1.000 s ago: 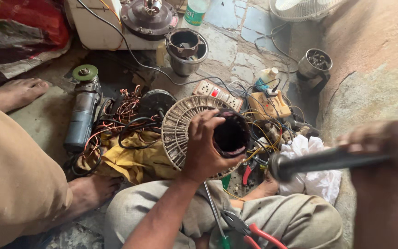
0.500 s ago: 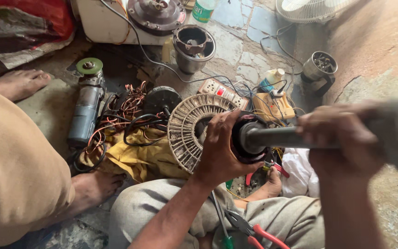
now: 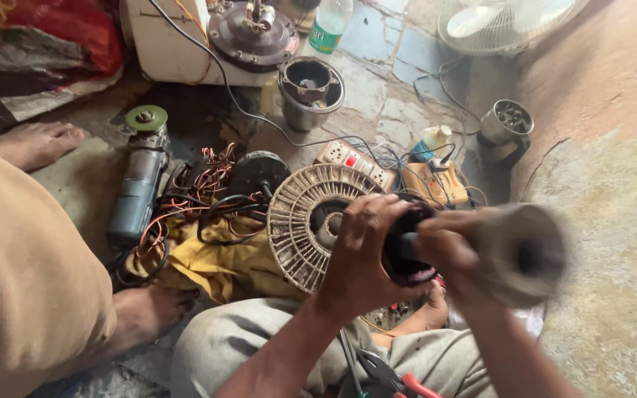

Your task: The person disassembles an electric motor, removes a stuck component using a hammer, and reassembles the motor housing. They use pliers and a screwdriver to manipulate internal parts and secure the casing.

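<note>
Your angle grinder [image 3: 138,184] lies left of the finned motor disc [image 3: 300,221]; the power strip [image 3: 354,163] lies behind it.

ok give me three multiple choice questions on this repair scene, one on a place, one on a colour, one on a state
1. Where does the angle grinder lie?
A. left of the ribbed round housing
B. on the person's lap
C. beside the white fan

2. What colour is the cloth under the loose wires?
A. blue
B. yellow
C. white

3. What is the left hand doing?
A. resting flat on the floor
B. holding the pliers
C. gripping a dark round part in front of the ribbed round housing

Answers:
1 A, the grinder lies on the floor left of the housing.
2 B, the crumpled cloth is plainly yellow.
3 C, its fingers wrap the dark round part, while the right hand holds a blurred tool at it.
</note>
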